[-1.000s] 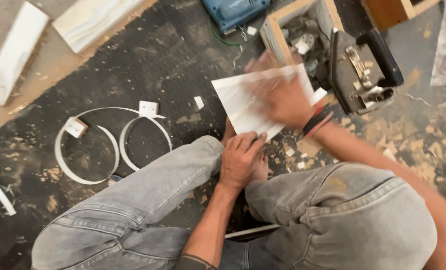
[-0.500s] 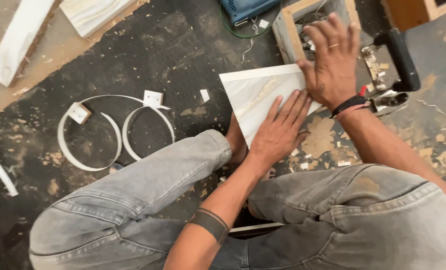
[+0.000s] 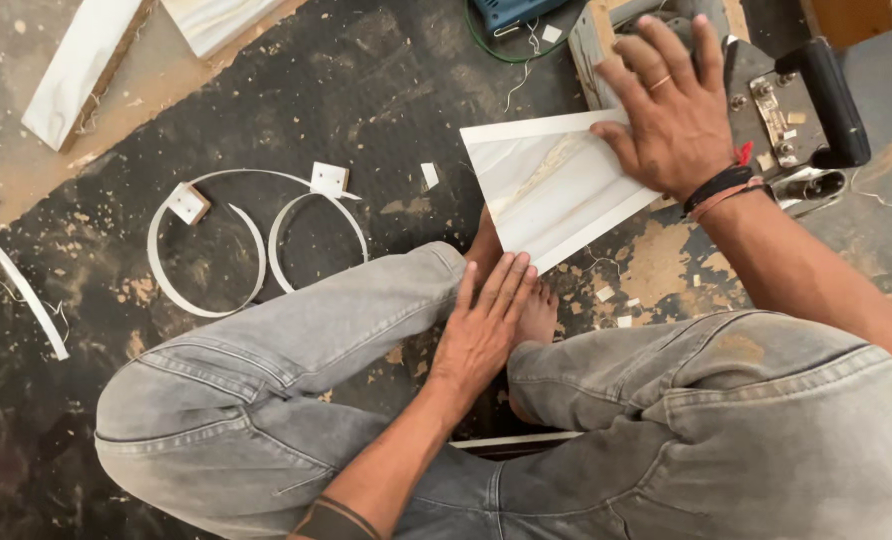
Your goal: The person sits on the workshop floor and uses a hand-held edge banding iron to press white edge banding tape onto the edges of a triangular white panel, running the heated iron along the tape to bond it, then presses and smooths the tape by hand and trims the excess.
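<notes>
The right hand (image 3: 678,115) is pressing spread fingers on the marbled laminate panel (image 3: 551,185), steadying it, while the left hand (image 3: 486,325) is lying flat, fingers together, bracing its lower edge.

A single view, from a camera on the person's head, looks almost straight down and close in. It takes in the bent knees in grey jeans (image 3: 296,350) at the bottom, both hands mid-frame, and the dusty dark floor (image 3: 366,90) stretching to the top edge.
</notes>
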`<state>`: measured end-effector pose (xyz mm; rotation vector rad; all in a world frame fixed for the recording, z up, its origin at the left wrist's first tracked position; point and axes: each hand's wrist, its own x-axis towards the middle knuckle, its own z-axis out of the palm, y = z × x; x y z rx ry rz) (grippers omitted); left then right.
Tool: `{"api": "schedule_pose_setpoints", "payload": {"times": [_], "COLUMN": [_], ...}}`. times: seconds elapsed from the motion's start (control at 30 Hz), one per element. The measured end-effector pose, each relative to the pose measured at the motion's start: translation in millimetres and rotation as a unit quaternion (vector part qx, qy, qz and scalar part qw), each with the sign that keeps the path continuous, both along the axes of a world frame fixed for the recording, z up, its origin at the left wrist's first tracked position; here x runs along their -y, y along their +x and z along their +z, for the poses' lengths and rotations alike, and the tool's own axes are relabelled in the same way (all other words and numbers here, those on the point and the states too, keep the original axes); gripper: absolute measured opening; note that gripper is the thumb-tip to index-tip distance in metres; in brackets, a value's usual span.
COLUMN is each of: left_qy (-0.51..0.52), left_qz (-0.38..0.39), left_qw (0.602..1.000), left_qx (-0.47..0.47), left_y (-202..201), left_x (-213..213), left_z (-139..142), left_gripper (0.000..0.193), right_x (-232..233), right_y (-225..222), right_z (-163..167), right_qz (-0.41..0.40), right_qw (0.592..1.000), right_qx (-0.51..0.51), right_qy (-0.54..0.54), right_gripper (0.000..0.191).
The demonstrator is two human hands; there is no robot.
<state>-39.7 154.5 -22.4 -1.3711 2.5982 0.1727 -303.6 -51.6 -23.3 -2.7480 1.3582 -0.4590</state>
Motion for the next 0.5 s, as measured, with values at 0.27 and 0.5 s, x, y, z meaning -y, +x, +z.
{"api": "schedule_pose_setpoints", "payload": {"times": [0.27,0.5], "left_qy": [0.016,-0.031], "left_qz": [-0.008,-0.034], "left_qw": [0.999,0.999], "left_qx": [-0.045,-0.005], "left_y": [-2,6], "left_x": [1,10], "left_z": [-21,-13], "left_gripper": [0.076,0.077], "right_x": [-52,-20], "right_y": [85,36], "right_z": [-27,-21], "right_qz": [0.062,0.032], "right_qw": [0.994,0.997], "right_qx": [0.034,-0.030], "right_qy": [0.083,0.056], "right_gripper": [0.077,0.076]}}
